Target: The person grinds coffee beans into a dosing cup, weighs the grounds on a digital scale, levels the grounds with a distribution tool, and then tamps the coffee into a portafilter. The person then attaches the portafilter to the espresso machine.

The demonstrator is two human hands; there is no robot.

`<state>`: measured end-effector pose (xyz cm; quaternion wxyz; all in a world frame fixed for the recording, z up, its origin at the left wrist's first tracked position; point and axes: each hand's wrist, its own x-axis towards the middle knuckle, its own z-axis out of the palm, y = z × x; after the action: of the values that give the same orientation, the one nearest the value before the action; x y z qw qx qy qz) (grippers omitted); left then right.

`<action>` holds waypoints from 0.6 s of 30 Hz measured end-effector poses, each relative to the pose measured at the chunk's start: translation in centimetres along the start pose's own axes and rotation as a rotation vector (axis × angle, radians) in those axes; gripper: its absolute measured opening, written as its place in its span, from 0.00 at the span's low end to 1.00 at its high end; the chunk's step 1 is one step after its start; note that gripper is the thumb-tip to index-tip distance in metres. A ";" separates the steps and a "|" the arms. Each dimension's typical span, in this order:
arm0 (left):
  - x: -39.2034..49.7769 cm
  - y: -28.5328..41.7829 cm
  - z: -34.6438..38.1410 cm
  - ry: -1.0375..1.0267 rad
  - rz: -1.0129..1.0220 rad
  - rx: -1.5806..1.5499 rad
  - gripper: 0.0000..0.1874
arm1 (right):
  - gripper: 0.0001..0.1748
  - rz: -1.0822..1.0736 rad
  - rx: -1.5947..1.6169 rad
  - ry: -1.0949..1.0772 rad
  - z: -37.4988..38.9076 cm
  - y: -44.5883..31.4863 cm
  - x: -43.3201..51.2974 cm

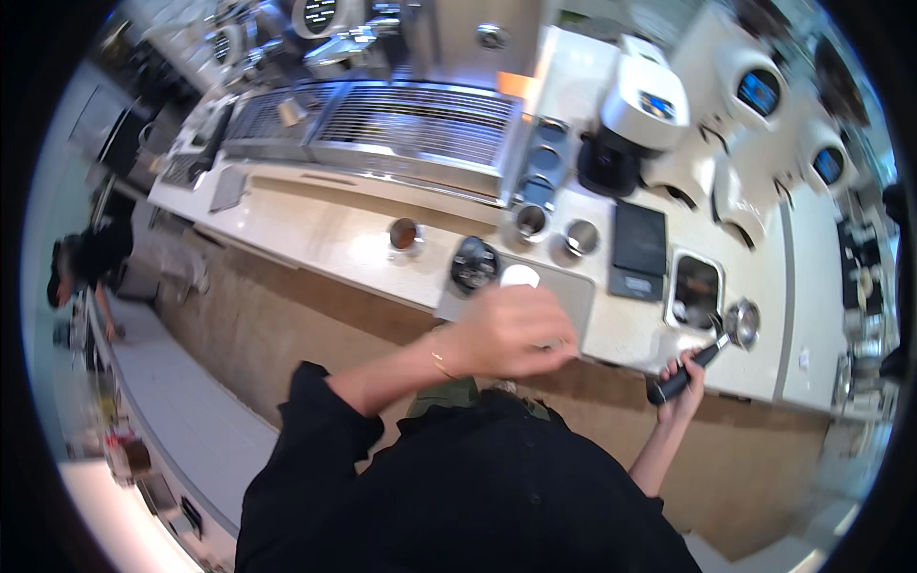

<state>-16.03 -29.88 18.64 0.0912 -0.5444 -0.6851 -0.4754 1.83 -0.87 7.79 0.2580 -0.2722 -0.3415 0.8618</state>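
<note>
My right hand [684, 390] grips the black handle of an espresso portafilter [742, 324]. The metal basket end of the portafilter is over the counter, beside a small metal-rimmed bin [695, 286] set into the worktop. My left hand [512, 329] is curled in front of my chest above the counter's front edge; whether it holds anything is hidden. Just beyond it, a white round object [519, 276] is partly covered by the hand. Left of that, a black round object [475, 265] rests on a grey mat [566, 290].
A black scale [637, 247] lies left of the bin. Behind the mat are two metal cups [531, 222] [581, 238]; another cup [405, 235] holds something brown. White grinders [645, 100] and an espresso machine's drip tray [423, 125] line the back. A person [100, 247] is far left.
</note>
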 end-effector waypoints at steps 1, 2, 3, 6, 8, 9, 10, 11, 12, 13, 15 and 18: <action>0.5 -0.7 -4.5 0.093 0.014 0.088 0.05 | 0.16 -0.008 0.002 -0.039 0.9 0.0 -0.6; 0.5 -1.6 -8.4 0.229 -0.040 0.125 0.07 | 0.16 -0.017 0.008 -0.081 2.3 0.2 -1.1; 0.5 -3.5 -12.5 0.320 -0.016 0.164 0.08 | 0.16 -0.030 0.019 -0.111 3.9 0.4 -1.7; 1.9 -9.5 -22.2 0.669 -0.232 0.267 0.06 | 0.14 -0.022 -0.046 -0.165 9.2 1.3 -2.5; 4.1 -14.0 -26.3 0.740 -0.228 0.311 0.12 | 0.14 -0.002 -0.134 -0.198 13.3 2.3 -2.9; 5.0 -16.3 -28.1 0.755 -0.192 0.354 0.16 | 0.14 0.012 -0.193 -0.215 16.0 3.3 -2.9; 5.5 -18.9 -29.9 0.757 -0.196 0.389 0.18 | 0.14 0.041 -0.217 -0.233 18.8 4.3 -3.1; 5.9 -21.4 -31.4 0.758 -0.199 0.420 0.20 | 0.15 0.076 -0.268 -0.273 21.4 5.3 -3.1; 6.6 -23.3 -32.0 0.699 -0.244 0.375 0.22 | 0.15 0.097 -0.296 -0.316 23.6 6.4 -3.2; 7.4 -23.6 -32.2 0.618 -0.286 0.324 0.23 | 0.14 0.116 -0.323 -0.351 25.7 7.5 -3.4; 8.3 -24.0 -33.0 0.457 -0.369 0.283 0.23 | 0.14 0.192 -0.432 -0.394 29.7 9.7 -3.0; 8.4 -25.4 -32.7 0.452 -0.275 0.104 0.22 | 0.15 0.254 -0.506 -0.477 34.8 14.2 -2.1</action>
<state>-53.29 -47.80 27.39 0.2042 -0.3210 -0.7383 -0.5569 -22.83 -26.79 19.62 -0.0137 -0.1590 -0.5578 0.8145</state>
